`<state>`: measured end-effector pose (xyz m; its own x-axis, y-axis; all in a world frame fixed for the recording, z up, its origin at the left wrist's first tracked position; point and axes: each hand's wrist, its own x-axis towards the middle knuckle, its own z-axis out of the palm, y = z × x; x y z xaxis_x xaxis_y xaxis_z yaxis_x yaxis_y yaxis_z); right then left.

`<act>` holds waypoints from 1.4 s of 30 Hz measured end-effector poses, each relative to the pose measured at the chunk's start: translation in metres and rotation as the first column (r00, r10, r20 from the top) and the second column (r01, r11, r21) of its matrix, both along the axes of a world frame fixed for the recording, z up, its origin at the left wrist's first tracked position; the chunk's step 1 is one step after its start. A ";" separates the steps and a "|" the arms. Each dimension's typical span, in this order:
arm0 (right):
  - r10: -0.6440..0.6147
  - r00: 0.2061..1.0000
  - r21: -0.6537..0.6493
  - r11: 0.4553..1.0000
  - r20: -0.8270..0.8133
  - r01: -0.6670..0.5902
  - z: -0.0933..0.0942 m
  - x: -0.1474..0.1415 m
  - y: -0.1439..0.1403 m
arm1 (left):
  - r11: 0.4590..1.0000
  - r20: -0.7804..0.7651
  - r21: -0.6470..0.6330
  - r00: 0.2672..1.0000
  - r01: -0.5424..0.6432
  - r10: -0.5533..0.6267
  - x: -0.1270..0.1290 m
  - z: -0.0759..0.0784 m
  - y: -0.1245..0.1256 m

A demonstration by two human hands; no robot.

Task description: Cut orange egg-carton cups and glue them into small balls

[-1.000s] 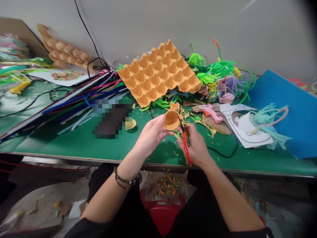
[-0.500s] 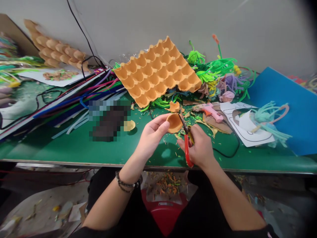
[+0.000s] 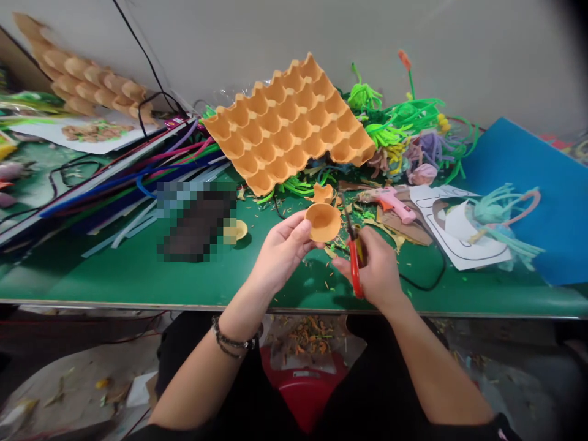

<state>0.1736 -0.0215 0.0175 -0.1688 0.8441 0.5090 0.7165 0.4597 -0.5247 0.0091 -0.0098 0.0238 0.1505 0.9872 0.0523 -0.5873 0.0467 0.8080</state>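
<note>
Between the thumb and fingers of my left hand (image 3: 281, 252) is a round egg carton cup (image 3: 322, 223), its hollow side facing me. My right hand (image 3: 377, 264) grips red-handled scissors (image 3: 356, 263), the blades pointing up and away, just right of the cup and apart from it. Behind the cup lies a torn carton scrap (image 3: 320, 193). A large orange egg tray (image 3: 289, 125) with a cut-out lower edge leans farther back. To the left, a small pale cup (image 3: 239, 230) sits on the green table (image 3: 257, 293).
A pink glue gun (image 3: 394, 205) lies on cardboard at the right, beside cut white paper (image 3: 482, 254) and a blue board (image 3: 519, 184). Bundles of pipe cleaners (image 3: 404, 125) stand behind. Long coloured strips (image 3: 151, 177) and a blurred dark object (image 3: 202, 223) lie left.
The scissors have drawn back to the right, away from the cup's rim. My left hand has turned the cup so its inside faces me more.
</note>
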 end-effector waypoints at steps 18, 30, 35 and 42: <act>-0.118 0.951 0.097 0.991 0.284 0.094 0.001 -0.004 -0.011 | 0.975 -0.103 0.211 0.990 -0.076 0.099 -0.006 -0.016 0.004; 0.036 0.997 -0.051 0.998 -0.074 -0.040 0.001 -0.002 -0.005 | 0.996 0.015 0.074 0.998 -0.059 0.058 -0.005 -0.009 0.004; 0.017 0.984 -0.180 0.982 -0.178 -0.049 -0.004 -0.003 -0.001 | 1.000 0.139 0.002 0.990 -0.008 0.008 -0.002 -0.006 0.006; 0.018 1.000 -0.250 0.968 -0.011 -0.020 -0.005 -0.007 -0.002 | 0.999 0.123 0.026 0.992 -0.027 0.023 -0.006 -0.003 0.006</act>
<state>0.1669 -0.0235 0.0127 -0.1828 0.9412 0.2841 0.7037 0.3271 -0.6308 0.0028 -0.0034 0.0212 0.1167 0.9885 0.0963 -0.6827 0.0094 0.7307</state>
